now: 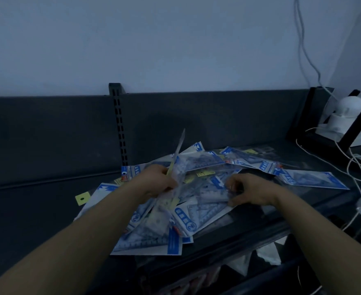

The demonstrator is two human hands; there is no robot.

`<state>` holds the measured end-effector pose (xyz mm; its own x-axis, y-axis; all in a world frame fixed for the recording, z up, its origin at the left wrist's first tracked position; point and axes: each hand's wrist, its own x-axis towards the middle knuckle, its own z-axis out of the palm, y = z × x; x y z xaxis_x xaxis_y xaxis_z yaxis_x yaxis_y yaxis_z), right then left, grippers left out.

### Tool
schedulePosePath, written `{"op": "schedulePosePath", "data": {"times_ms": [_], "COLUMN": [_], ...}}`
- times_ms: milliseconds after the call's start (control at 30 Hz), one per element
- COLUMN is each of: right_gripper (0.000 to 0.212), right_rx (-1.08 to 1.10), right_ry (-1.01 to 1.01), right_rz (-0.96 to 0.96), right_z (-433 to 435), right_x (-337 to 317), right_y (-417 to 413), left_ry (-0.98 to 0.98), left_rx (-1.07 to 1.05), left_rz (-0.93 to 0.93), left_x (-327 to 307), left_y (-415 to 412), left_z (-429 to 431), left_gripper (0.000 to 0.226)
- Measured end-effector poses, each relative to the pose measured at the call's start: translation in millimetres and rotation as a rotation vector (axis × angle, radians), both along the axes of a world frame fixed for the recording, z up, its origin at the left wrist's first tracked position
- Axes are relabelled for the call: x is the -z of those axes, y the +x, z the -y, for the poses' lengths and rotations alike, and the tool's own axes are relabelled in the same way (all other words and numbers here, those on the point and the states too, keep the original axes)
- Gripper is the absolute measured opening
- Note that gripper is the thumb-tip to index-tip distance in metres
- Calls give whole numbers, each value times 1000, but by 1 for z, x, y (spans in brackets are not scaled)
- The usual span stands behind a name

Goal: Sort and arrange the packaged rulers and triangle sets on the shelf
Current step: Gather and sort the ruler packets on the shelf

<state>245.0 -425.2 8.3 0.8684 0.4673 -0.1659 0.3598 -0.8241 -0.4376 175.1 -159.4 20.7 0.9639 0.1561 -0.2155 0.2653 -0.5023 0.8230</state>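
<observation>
1. We take the slotted dark metal upright [120, 124] at the back of the dark shelf [37, 209] as our marker. Just in front of it and to its right lies the heap of blue-and-white packaged sets [175, 228], overlapping at all angles.
2. Our left hand [158, 182], in front of the upright, has its fingers wrapped round a bundle of slim clear ruler packets with pale yellow header strips [176, 160]. The bundle's top end tilts up towards the upright.
3. Our right hand [249, 190], further right of the upright, has curled fingers pinching the edge of a clear triangle-set packet with blue printing [209, 192] on top of the heap. The light is dim, so we cannot tell how firm that grip is.
4. Progress looks early to us: some rulers are gathered in one hand, but nothing is laid out in a neat row yet.
5. Left to do, we judge: separate the triangle sets, square them up, and place both kinds in order.
6. A small yellow tag [82, 198] lies loose, forward and left of the upright.
7. Far right of the upright sit a white domed device [349, 111] and white cables [358, 167], close to the outermost packets.
</observation>
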Motion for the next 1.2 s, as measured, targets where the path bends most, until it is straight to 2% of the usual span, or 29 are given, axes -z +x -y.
{"op": "schedulePosePath", "data": {"times_ms": [67,133,267,400,467,533,600,733,867,1000,1100,1167,1200], "right_gripper": [38,27,20,24,27,37,49,38,27,27,37,31,26], "right_rx": [24,72,139,157,143,124,123,170,231,337,418,478,514], "right_ry": [10,29,18,-5,11,2,-34,-95,-191,-141,-10,153,242], "right_rz": [44,88,160,164,133,88,73,67,94,160,181,108,54], "right_z": [1,3,11,14,17,21,23,25,35,49,45,35,28], "right_x": [1,1,-3,-6,-5,-5,-5,-10,-16,-26,-29,-28,-25], "right_y": [0,0,-1,-4,-5,-6,-8,-11,-13,-16,-22,-29,-33], "left_ry": [80,160,292,331,303,284,333,409,350,268,245,272,283], "left_rx": [0,8,22,49,55,70,82,74,50,32,14,12,19], "left_rz": [23,46,35,29,6,-8,-14,-26,-76,-102,-83,-64,-56], "left_x": [2,8,14,12,13,14,13,12,13,9,5,5,7], "left_y": [5,10,11,9,10,11,10,8,9,7,8,7,5], "left_z": [9,16,30,41,43,45,48,51,42,36,38,45,49], "left_gripper": [7,20,27,45,44,42,51,66,57,45,20,20,29]}}
